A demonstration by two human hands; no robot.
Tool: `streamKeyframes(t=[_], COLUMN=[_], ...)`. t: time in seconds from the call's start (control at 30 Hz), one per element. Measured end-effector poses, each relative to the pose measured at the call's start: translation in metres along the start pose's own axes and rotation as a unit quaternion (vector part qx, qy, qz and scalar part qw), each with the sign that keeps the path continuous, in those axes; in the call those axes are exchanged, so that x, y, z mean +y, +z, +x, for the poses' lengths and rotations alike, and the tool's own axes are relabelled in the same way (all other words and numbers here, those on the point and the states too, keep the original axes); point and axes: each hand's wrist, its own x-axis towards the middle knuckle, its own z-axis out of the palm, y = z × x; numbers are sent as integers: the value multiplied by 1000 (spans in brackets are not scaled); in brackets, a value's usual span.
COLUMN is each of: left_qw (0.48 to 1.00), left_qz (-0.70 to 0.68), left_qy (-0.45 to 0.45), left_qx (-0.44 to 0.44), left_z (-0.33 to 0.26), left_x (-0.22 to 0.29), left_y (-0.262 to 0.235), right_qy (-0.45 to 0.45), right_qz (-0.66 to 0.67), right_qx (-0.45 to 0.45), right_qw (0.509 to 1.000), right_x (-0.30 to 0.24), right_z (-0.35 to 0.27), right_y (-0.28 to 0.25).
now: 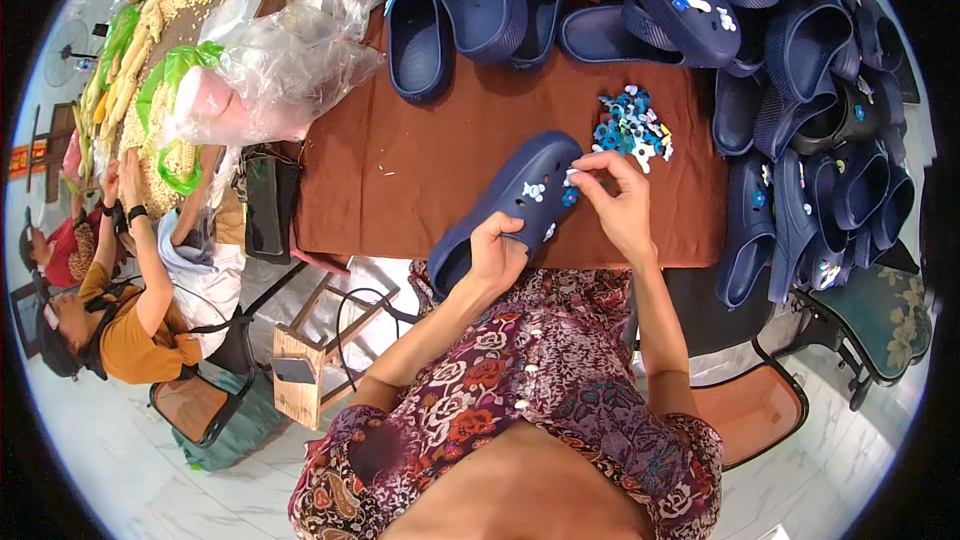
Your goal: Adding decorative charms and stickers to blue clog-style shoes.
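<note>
A navy blue clog [510, 195] with round holes is tilted at the front of the brown table, its toe pointing up and right. My left hand [497, 252] grips its side near the open heel. At the toe, my right hand [612, 202] pinches a small white shoe charm [571, 178] against the clog. A white charm [533, 191], a blue flower charm [569, 197] and another white one near the side sit on the upper. Beyond my right hand lies a pile of blue, white and dark charms [632, 126].
Many navy clogs [483, 0] line the table's far side and stack up at the right [800, 50]. A clear plastic bag [290, 65] lies at the left. Farther left, other people [145, 310] sit at a table with corn. A wooden stool [300, 370] and chairs stand below.
</note>
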Motion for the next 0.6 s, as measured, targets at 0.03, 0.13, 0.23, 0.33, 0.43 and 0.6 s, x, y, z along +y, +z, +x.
streamKeyframes(t=[0.03,0.13,0.23,0.33,0.43,0.6], left_qw=[1000,1000,998,997,993,986], left_qz=[8,23,54,73,120,169], left_qy=[5,13,15,19,12,4], left_qx=[-2,-9,-5,-9,-7,-2], left_z=[-1,-5,-6,-7,-9,-8], left_x=[-3,-5,-3,-3,-2,-6], left_y=[-1,-2,-5,-10,-15,-43], right_qy=[-20,-70,-92,-73,-28,-2], right_qz=[-31,-102,-122,-98,-70,-68], right_qx=[-13,-20,-17,-29,-42,-62], right_qw=[999,992,988,992,996,996], right_x=[-4,-8,-6,-7,-7,4], right_z=[2,6,6,6,4,7], right_y=[1,1,-2,-6,-9,-17])
